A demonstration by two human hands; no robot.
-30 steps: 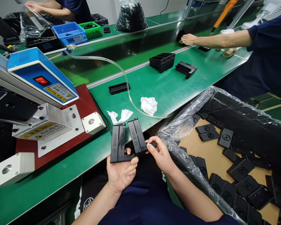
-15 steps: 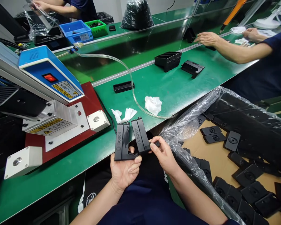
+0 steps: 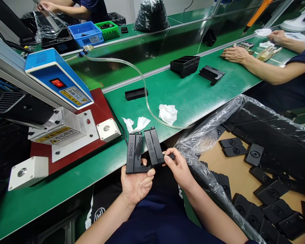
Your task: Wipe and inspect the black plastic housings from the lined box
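Observation:
My left hand grips the lower end of a black L-shaped plastic housing lettered BOSCH. Close beside it on the right, my right hand pinches the lower corner of a second black BOSCH housing, tilted slightly to the left. Both parts are held over the bench's front edge with their lettered faces up. Just beyond their tops lies a crumpled white tissue, and another white tissue is to the right of it. Fingers of both hands are partly hidden under the housings.
At left stands a press with a blue control box and two white button boxes. A clear hose crosses the green bench. A plastic-lined carton of black parts sits at right. A co-worker's hand rests farther along.
The co-worker's hand at the right has come down flat onto the bench, away from the black part by the partition. My hands and the two housings hold nearly the same pose.

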